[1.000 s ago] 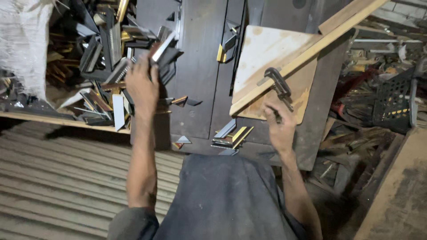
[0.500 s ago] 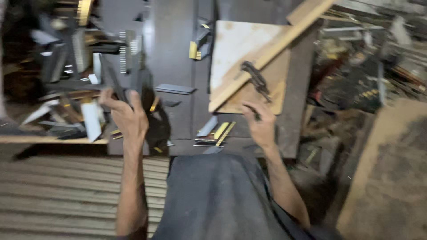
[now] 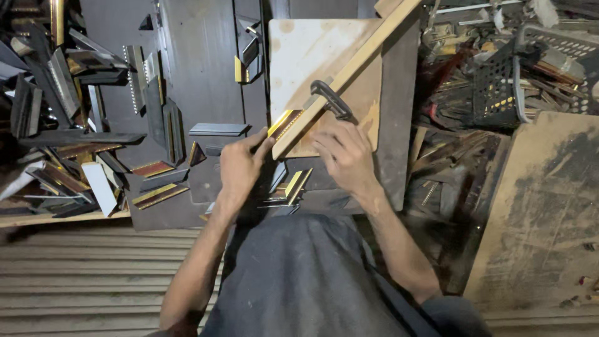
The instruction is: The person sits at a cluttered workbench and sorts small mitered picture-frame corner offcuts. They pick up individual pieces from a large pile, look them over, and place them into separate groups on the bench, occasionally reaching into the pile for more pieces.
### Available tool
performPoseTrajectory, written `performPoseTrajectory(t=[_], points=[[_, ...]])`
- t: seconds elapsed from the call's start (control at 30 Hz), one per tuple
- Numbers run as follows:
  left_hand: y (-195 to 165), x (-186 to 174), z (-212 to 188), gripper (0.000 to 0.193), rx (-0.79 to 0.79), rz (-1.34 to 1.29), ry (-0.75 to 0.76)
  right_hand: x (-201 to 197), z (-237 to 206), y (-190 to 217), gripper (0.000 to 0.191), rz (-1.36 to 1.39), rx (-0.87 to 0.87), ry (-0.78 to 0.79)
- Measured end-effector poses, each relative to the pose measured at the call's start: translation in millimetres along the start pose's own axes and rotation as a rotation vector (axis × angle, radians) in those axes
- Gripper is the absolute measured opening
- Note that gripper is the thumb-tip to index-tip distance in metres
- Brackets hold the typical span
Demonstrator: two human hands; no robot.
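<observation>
Now pressing a gold-edged moulding strip [image 3: 286, 123] against the wooden fence [image 3: 349, 72] near mid-frame, no longer up among the offcut pile [image 3: 68, 125] at upper left. Left hand [image 3: 240, 168] pinching the strip's lower end, fingers closed; right hand [image 3: 343, 153] resting loosely curled on the board [image 3: 312, 56] beside the clamp [image 3: 331, 100], gripping nothing. Lining up on the worktop [image 3: 199, 75].

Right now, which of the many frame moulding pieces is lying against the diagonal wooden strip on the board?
The gold-faced moulding piece that the left hand pinches at its lower end. It alone lies along the wooden strip on the plywood board; the others lie scattered on the dark table.
</observation>
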State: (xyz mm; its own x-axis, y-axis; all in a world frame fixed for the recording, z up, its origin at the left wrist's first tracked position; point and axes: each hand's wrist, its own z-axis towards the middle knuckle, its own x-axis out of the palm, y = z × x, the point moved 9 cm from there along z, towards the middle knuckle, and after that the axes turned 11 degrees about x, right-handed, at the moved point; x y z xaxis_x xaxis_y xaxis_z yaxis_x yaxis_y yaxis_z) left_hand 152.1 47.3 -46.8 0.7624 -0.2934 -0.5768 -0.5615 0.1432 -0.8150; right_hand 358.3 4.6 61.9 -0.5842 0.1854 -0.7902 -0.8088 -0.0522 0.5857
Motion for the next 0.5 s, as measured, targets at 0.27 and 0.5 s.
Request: performPoseTrajectory(t=[0.27, 0.5], points=[[-42, -35, 9, 0.037, 0.218, 0.428, 0.059, 67, 64, -13, 0.040, -0.389, -0.424, 0.055], [-19, -88, 13, 0.045, 0.410, 0.932, -0.036, 81, 163, -58, 0.022, -0.276, -0.115, 0.132]])
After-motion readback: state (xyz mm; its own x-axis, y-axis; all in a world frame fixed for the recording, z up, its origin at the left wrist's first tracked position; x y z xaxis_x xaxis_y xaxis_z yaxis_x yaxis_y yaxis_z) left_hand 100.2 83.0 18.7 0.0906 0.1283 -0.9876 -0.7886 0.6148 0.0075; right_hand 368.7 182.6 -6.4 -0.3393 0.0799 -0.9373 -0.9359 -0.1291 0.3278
